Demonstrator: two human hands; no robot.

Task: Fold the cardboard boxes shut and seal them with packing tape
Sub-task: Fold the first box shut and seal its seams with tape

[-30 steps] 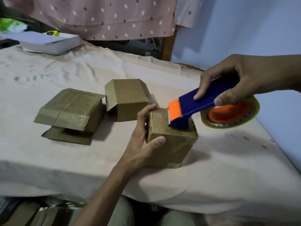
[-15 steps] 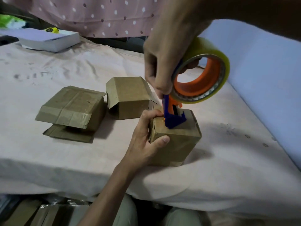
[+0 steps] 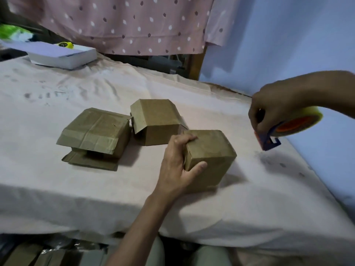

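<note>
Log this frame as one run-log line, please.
left hand grips closed box | right hand holds tape dispenser clear

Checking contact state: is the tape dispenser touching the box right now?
No, the tape dispenser in the right hand is off to the side of the box.

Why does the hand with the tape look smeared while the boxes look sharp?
Head view: the right hand and tape dispenser are motion-blurred; the box in the left hand is crisp. Light is dim and soft, shadows faint, and the wide lens bows the cloth-covered table edge.
</note>
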